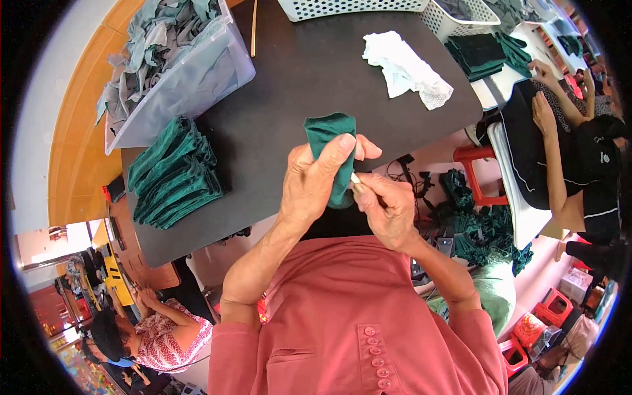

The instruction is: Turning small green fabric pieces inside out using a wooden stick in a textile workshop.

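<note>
My left hand (315,172) grips a dark green velvety fabric piece (330,129), thumb pressed on its front, held above the table's near edge. Close beside it, my right hand (387,205) pinches a small white stick-like tool (355,178) whose tip meets the fabric's right side. Most of that tool is hidden by my fingers, so its kind is unclear. On the dark table at the left lies a stack of similar green velvety pieces (174,172). A crumpled white cloth (409,69) rests toward the far right of the table.
A translucent plastic bin (197,82) of grey-green cloth stands at the far left. White perforated baskets (355,8) line the back. Right of the dark table (289,72) are a red stool (475,172) and heaped green fabric (469,220). Other people work at both sides.
</note>
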Motion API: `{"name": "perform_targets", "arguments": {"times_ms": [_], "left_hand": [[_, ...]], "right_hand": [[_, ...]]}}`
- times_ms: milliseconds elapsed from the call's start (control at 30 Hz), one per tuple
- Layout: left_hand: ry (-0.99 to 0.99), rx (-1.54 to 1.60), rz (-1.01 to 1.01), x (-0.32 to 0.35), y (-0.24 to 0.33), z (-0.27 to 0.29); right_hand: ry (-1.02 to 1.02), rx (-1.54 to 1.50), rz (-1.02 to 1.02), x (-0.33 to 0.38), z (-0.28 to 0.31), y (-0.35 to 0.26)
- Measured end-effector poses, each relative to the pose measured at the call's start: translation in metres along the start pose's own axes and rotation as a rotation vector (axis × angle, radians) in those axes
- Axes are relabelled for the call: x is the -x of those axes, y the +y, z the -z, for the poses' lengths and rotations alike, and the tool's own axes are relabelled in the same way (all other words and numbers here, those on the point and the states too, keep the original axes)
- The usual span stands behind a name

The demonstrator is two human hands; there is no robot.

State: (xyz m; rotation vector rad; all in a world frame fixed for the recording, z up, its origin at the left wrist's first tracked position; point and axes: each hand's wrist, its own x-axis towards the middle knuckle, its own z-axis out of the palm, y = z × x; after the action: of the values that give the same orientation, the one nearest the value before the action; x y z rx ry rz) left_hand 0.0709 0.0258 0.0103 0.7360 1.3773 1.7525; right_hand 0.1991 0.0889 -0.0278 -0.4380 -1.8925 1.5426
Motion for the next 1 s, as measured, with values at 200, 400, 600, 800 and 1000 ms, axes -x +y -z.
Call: {"name": "perform_targets", "arguments": {"times_ms": [200, 400, 600, 800, 1000], "left_hand": [[0.012, 0.069, 0.017, 0.000, 0.004, 0.001], [0.023, 0.007, 0.038, 0.005, -0.012, -0.006], [0.043, -0.131, -0.056, 0.008, -0.017, -0.011], [0.028, -0.345, -0.168, 0.004, 0.023, 0.014], [-0.016, -0.587, -0.296, 0.011, 0.009, 0.020]], "right_hand": [[-0.077, 0.022, -0.016, -0.006, 0.006, 0.000], [0.014, 0.024, -0.017, -0.006, -0.002, 0.003], [0.012, 0.058, 0.000, -0.012, 0.004, 0.001], [0.021, 0.008, -0.006, -0.008, 0.007, 0.006], [0.013, -0.067, -0.070, -0.008, 0.004, 0.002]]}}
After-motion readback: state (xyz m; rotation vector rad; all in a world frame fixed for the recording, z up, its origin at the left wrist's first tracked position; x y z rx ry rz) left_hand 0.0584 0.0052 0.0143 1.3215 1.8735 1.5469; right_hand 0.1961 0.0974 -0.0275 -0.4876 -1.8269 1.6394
